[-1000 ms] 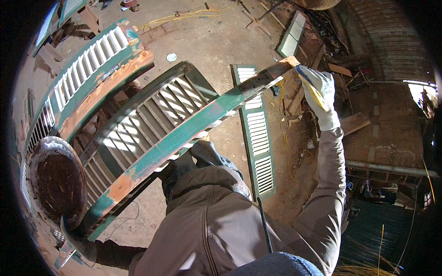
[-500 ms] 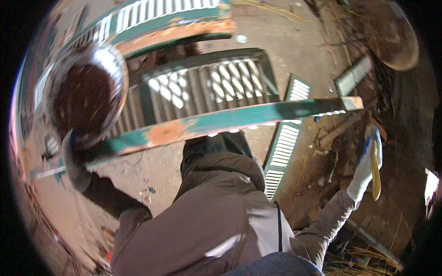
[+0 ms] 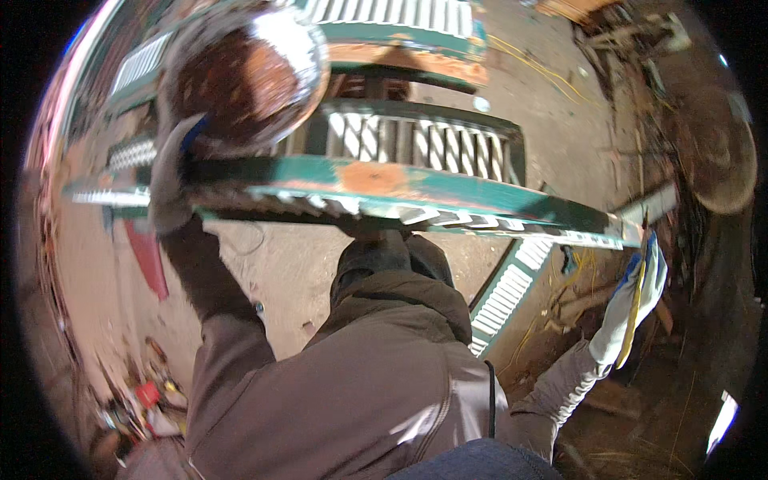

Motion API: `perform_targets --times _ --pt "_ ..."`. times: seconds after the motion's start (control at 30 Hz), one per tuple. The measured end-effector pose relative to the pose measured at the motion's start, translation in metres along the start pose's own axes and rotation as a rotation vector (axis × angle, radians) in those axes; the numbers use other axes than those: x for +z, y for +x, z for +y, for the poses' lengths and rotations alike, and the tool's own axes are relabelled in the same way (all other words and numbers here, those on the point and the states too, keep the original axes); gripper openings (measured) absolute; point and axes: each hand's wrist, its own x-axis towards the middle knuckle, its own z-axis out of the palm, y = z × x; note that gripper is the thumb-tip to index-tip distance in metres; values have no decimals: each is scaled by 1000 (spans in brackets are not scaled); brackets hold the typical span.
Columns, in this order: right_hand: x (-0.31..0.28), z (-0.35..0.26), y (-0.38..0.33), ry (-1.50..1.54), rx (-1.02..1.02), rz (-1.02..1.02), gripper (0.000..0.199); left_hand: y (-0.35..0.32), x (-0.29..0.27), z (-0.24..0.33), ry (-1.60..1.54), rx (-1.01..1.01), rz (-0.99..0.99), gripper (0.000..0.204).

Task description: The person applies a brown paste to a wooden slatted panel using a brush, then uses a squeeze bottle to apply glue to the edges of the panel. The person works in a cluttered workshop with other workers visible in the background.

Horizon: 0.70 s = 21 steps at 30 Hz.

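Note:
My left hand (image 3: 170,180), in a white and blue glove, grips the near rim of a round metal bowl (image 3: 318,76) with reddish-brown matter inside. Motion blurs the bowl, which is above the left end of a green louvred shutter (image 3: 480,186). That shutter lies crosswise in front of me, its long edge showing bare orange-brown patches. My right hand (image 3: 640,292), gloved too, is closed around a slim tool with a yellow handle (image 3: 632,320), close to the shutter's right end. The tool's working end is too small to make out.
More louvred shutters (image 3: 400,34) lie beyond, and another shutter (image 3: 512,288) slants along the floor at the right. A large round brown object (image 3: 724,160) and scrap wood (image 3: 640,36) are at far right. Tools and litter (image 3: 148,400) lie at lower left.
The bowl and my left hand have shifted right and farther away in the picture. The shutter shows more of its slats and its right end now appears lower, near my right hand.

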Motion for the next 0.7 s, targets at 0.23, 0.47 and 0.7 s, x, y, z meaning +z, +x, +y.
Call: perform_targets --times 0.23,0.47,0.7 --pt "64 -28 23 264 -66 94 40 7 -17 -8 123 205 -140 37" --pt "107 -92 46 458 -261 52 42 6 30 30 234 635 -135 80" --pt "106 -113 36 308 -4 -300 33 -21 22 16 222 505 -28 59"
